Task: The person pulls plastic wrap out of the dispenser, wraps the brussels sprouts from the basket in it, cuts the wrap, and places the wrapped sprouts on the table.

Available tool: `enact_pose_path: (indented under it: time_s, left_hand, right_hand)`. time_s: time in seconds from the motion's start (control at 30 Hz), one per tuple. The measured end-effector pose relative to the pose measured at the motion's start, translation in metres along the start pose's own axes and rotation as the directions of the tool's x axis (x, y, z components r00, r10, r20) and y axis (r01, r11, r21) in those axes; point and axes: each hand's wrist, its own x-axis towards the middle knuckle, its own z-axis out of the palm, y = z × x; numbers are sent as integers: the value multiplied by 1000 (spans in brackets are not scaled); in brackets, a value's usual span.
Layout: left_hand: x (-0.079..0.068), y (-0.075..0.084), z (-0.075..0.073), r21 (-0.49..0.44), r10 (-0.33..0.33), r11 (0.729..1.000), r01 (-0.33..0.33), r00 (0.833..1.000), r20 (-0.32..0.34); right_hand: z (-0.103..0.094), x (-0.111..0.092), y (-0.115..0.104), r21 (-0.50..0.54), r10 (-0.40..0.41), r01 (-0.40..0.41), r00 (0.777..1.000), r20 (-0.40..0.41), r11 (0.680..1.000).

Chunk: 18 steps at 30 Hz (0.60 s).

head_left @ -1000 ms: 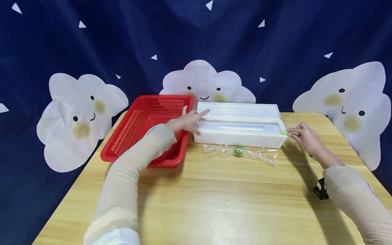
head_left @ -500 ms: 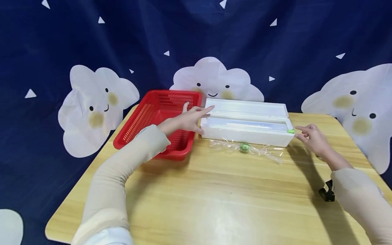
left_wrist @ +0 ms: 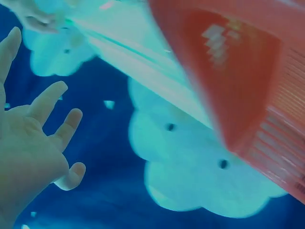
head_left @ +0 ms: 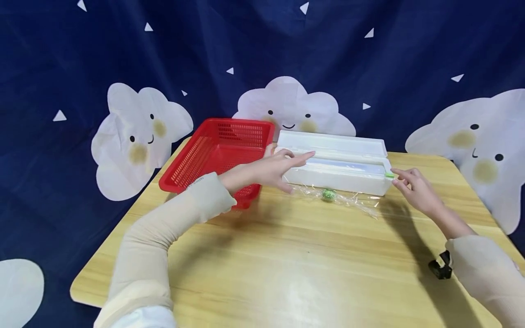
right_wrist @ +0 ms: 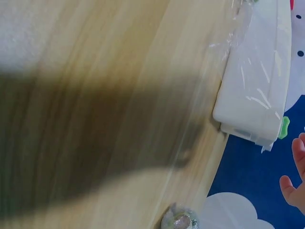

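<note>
A long white cling film dispenser (head_left: 336, 180) lies at the back of the table, its lid (head_left: 332, 142) raised and a green slide cutter (head_left: 389, 175) at its right end. My left hand (head_left: 276, 171) reaches over the dispenser's left end with fingers spread, and grips nothing. At the other end is my right hand (head_left: 418, 189), thumb and forefinger just off the cutter; the right wrist view shows a gap between fingers and cutter (right_wrist: 284, 128). Along the dispenser's front lies a green ball (head_left: 328, 195) inside clear film (head_left: 357, 204) gathered on both sides.
A red slotted basket (head_left: 213, 157) stands left of the dispenser, under my left forearm. Another film-wrapped round thing (right_wrist: 180, 220) lies near the table edge in the right wrist view. A small black piece (head_left: 440, 266) shows beside my right sleeve. Behind the table (head_left: 311, 264) hangs a dark blue cloud-print curtain (head_left: 197, 41).
My right fingers have come off the green cutter they pinched. My left hand has moved right, from beside the basket to over the dispenser's left end. The head view has shifted slightly.
</note>
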Motion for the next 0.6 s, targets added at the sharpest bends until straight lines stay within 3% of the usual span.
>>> enact_pose_path:
  time_s: [0.13, 0.33, 0.47, 0.6]
  left_hand:
    - [3, 24, 3, 32, 39, 999, -40, 999, 17]
    - [21, 47, 29, 83, 10, 996, -10, 1000, 2]
    - [39, 50, 51, 132, -39, 990, 40, 999, -13]
    - [54, 43, 69, 141, -92, 986, 94, 996, -21]
  right_hand:
    - [6, -1, -6, 32, -37, 37, 999, 22, 999]
    - [20, 1, -22, 31, -104, 101, 990, 91, 994]
    - [30, 6, -34, 13, -113, 113, 978, 175, 994]
    - [36, 11, -43, -39, -84, 95, 968, 236, 995]
